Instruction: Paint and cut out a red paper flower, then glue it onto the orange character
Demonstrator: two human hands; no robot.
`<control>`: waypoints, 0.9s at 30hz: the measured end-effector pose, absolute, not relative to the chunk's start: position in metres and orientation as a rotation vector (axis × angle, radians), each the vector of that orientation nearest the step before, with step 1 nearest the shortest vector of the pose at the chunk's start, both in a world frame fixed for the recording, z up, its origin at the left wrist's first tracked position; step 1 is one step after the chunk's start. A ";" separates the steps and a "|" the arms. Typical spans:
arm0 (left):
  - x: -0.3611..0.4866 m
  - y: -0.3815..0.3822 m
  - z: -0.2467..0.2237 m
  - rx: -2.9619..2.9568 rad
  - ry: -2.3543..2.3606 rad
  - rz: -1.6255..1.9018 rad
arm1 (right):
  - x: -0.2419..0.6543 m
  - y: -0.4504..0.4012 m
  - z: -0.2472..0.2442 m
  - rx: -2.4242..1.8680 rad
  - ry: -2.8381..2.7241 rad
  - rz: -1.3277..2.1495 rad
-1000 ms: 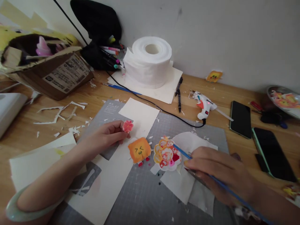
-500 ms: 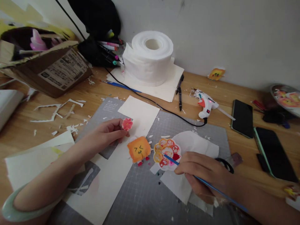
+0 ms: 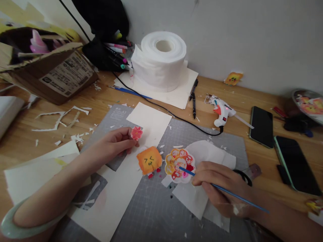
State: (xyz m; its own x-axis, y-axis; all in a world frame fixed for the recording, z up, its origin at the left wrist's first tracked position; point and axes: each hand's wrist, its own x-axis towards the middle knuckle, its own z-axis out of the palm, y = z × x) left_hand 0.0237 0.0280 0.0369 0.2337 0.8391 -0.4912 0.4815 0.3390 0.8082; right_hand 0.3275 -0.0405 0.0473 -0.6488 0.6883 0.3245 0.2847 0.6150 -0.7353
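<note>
Between the fingertips of my left hand is a small pink-red paper flower. My right hand is closed round a thin blue paintbrush. The brush tip reaches the middle of a flower-shaped paint palette, whose wells hold orange, yellow, red and pink paint. Between my hands lies an orange square paper figure with a drawn winking face and small red feet. White tissue is partly under the palette and my right hand. Strips of white paper lie on the grey cutting mat.
A big tissue roll stands on white sheets at the back. To the right are a glue gun with its black cord crossing the mat, two phones and a metal bowl. A cardboard box and paper scraps are on the left.
The brush tip has shifted slightly right within the palette's middle, and my right hand has moved a little right with it. My left hand and the paper flower stay almost still.
</note>
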 end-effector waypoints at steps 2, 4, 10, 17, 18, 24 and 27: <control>0.025 0.028 0.038 1.317 1.416 0.383 | 0.327 -0.040 0.050 -0.792 -2.205 0.859; 0.025 0.028 0.038 1.338 1.423 0.389 | 0.325 -0.039 0.052 -0.792 -2.202 0.846; 0.023 0.027 0.036 1.349 1.388 0.406 | 0.325 -0.040 0.049 -0.762 -2.198 0.879; 0.024 0.026 0.037 1.345 1.359 0.449 | 0.324 -0.037 0.055 -0.755 -2.232 0.884; 0.024 0.027 0.037 1.348 1.350 0.459 | 0.324 -0.038 0.055 -0.752 -2.230 0.887; 0.022 0.026 0.037 1.334 1.368 0.430 | 0.325 -0.040 0.054 -0.816 -2.222 0.861; 0.022 0.025 0.037 1.324 1.378 0.436 | 0.326 -0.040 0.054 -0.794 -2.224 0.878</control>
State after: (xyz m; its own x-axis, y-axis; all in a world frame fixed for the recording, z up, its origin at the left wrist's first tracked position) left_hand 0.0222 0.0252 0.0367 0.2503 0.8607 -0.4433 0.4493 0.3023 0.8407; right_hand 0.3261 -0.0399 0.0541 -0.6328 0.7073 0.3152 0.3010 0.5997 -0.7414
